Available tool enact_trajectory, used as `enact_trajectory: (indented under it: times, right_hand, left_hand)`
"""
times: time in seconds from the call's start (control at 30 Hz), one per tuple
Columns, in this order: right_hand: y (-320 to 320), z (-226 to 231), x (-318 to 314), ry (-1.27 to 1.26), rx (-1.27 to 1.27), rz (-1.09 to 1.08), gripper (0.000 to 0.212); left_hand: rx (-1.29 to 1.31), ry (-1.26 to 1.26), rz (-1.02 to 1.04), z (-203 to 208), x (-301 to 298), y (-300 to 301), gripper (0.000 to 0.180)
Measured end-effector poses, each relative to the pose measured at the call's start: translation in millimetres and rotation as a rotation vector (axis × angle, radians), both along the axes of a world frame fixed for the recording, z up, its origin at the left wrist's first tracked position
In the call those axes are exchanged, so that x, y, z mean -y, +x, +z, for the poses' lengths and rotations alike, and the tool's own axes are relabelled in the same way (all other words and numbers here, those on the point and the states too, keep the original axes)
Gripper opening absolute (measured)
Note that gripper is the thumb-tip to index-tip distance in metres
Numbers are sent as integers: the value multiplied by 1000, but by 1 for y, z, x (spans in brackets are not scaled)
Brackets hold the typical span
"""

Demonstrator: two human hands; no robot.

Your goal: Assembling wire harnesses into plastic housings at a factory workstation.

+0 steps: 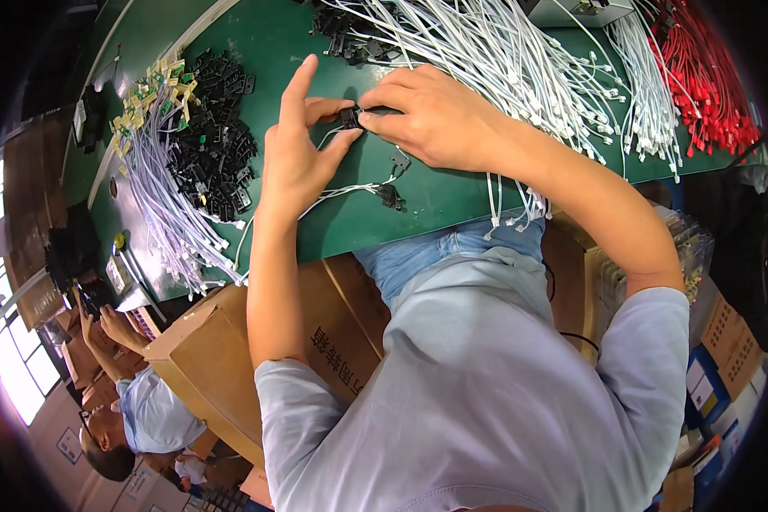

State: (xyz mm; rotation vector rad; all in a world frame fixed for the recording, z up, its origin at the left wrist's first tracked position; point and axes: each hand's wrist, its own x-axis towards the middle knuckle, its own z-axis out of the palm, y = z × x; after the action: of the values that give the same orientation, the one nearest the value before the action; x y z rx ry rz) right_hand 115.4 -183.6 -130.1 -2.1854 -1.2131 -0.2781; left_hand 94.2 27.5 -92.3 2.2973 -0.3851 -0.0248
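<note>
left hand + right hand: both pinch small black connector | green table | white cables behind

I saw bare green desk along the near edge; black clips and pale wires blocked the left end, white cables the far edge.

Assembly workshop, green bench, cable bundles, cartons
</note>
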Motion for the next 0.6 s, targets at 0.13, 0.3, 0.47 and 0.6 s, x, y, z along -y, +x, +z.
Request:
enact_trajectory:
  times: [0.13,0.3,0.47,0.6]
  right_hand:
    - [-2,5,1,-13,-21,-5,32]
    - [1,6,-1,-38,-65,-7,45]
    - [3,4,-2,-37,-64,8,49]
    - [1,7,-3,-44,-6,38,49]
  left_hand:
    - [18,96,-61,14,8,3,92]
    - [47,178,-181,22,11,13,85]
    - [96,214,-187,19,13,9,78]
    - [233,252,-226,11,9,-2,73]
